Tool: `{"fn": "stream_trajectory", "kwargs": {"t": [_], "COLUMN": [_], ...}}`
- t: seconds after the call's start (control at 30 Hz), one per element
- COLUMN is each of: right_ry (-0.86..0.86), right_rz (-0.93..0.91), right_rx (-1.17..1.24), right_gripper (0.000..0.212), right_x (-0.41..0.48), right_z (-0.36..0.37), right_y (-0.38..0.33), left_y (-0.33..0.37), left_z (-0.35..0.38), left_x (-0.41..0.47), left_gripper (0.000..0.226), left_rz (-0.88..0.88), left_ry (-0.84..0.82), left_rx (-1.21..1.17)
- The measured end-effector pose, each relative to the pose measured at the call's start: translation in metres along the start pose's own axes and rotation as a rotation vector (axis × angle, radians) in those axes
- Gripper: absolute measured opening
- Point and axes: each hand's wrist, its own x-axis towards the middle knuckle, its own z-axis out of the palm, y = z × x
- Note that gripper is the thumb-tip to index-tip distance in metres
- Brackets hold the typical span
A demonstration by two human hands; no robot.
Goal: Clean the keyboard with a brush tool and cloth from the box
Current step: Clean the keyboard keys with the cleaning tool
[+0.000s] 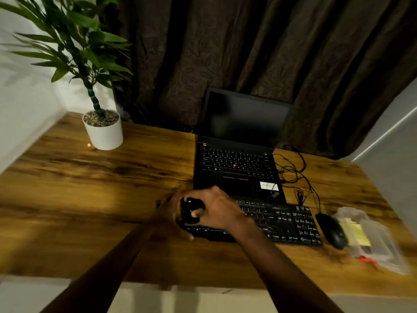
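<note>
At the keyboard's [282, 222] left end, near the desk's [90, 199] front edge: right hand [216, 211] on top with fingers curled over the keys, left hand [171, 213] flat against the end, fingers straight. Behind, touching: open laptop [239, 159]. Toward right edge: mouse [331, 231], then clear box [370, 240], blurred. Far-left corner: potted plant [102, 127].

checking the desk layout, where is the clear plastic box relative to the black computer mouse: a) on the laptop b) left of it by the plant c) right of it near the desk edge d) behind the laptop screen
c: the clear plastic box lies just right of the black computer mouse, near the wooden desk's right edge.
</note>
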Motion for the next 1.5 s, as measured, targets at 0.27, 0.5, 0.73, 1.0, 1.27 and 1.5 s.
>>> {"fn": "stream_trajectory", "kwargs": {"t": [0.27, 0.5, 0.73, 1.0, 1.27, 1.5], "right_ry": [-0.009, 0.017, 0.013, 0.045, 0.015, 0.041], "right_rz": [0.036, 0.019, 0.044, 0.085, 0.161, 0.177], "right_rx": [-0.101, -0.021, -0.054, -0.034, -0.006, -0.05], "right_gripper": [0.05, 0.054, 0.05, 0.053, 0.052, 0.052], "right_x": [-0.003, 0.003, -0.014, -0.016, -0.03, -0.039], "right_z": [-0.008, 0.006, -0.013, -0.01, -0.02, -0.022], "right_y": [0.023, 0.008, 0.026, 0.027, 0.05, 0.049], "left_y": [0.0, 0.006, -0.002, -0.009, -0.011, -0.006], "left_z": [-0.002, -0.001, -0.001, 0.003, 0.004, 0.004], "left_x": [-0.002, -0.001, 0.001, 0.009, 0.009, 0.006], "left_gripper": [0.165, 0.163, 0.169, 0.147, 0.155, 0.153], "left_rz": [0.052, 0.019, 0.04, 0.05, 0.072, 0.089], "left_ry": [-0.018, -0.013, -0.026, 0.005, 0.023, 0.033], "left_rx": [-0.006, 0.017, -0.033, 0.049, 0.021, 0.059]}}
